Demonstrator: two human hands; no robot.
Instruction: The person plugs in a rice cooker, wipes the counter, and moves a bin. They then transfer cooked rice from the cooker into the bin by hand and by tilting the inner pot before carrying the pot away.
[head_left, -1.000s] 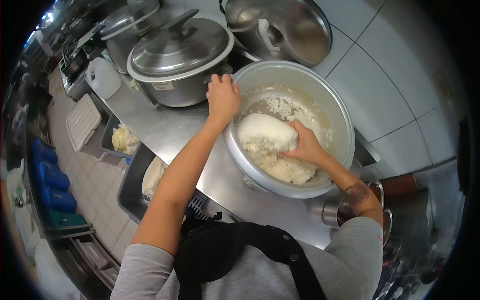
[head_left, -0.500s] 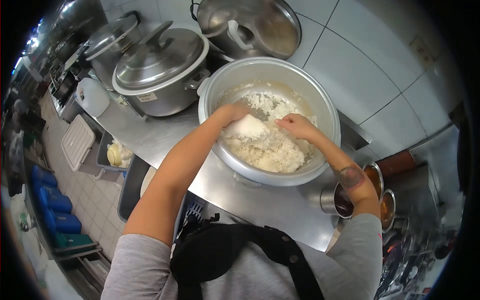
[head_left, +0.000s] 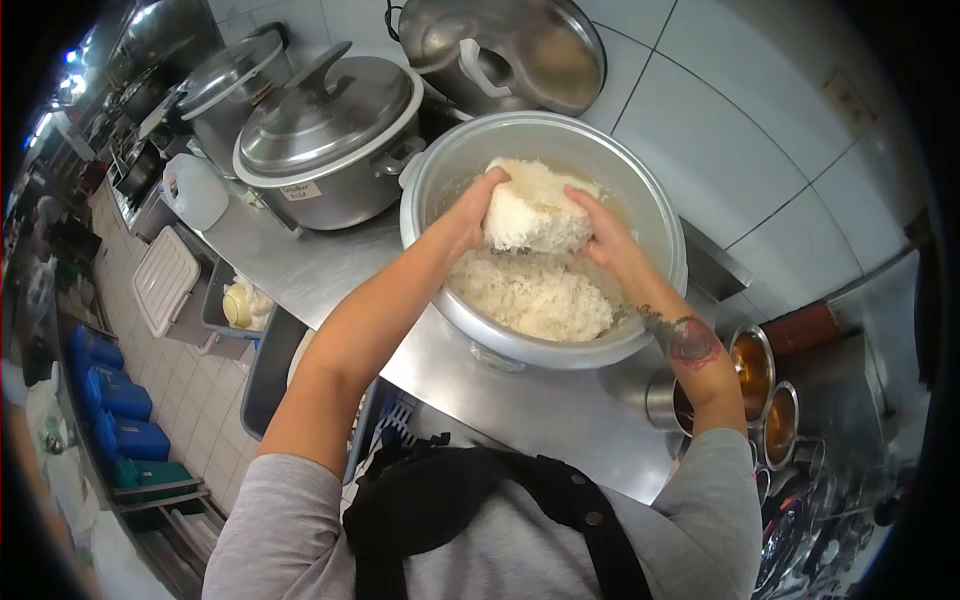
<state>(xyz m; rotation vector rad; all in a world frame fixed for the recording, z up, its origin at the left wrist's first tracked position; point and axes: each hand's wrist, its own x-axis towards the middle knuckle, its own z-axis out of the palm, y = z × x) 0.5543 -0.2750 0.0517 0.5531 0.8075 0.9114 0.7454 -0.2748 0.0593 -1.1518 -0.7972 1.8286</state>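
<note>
A large clump of cooked white rice (head_left: 538, 208) is held between my two hands, above the inside of a wide metal pot (head_left: 668, 215). My left hand (head_left: 480, 208) grips the clump's left side, and my right hand (head_left: 603, 232) presses on its right side with the fingers curled over the edge. Loose rice (head_left: 530, 295) lies heaped in the near part of the pot, below the clump. The undersides of both hands are partly hidden by the rice and the pot's depth.
The pot stands on a steel counter (head_left: 480, 410) against a tiled wall. Left of it is a lidded pot (head_left: 330, 130); a large lid (head_left: 550, 60) leans behind. Metal containers with orange-brown liquid (head_left: 752, 365) stand at the right. A plastic jug (head_left: 195, 190) is at the left.
The rice clump has been lifted and turned between both hands. My left hand rose with it, and my right hand went from pinched above the rice to holding the clump's right side.
</note>
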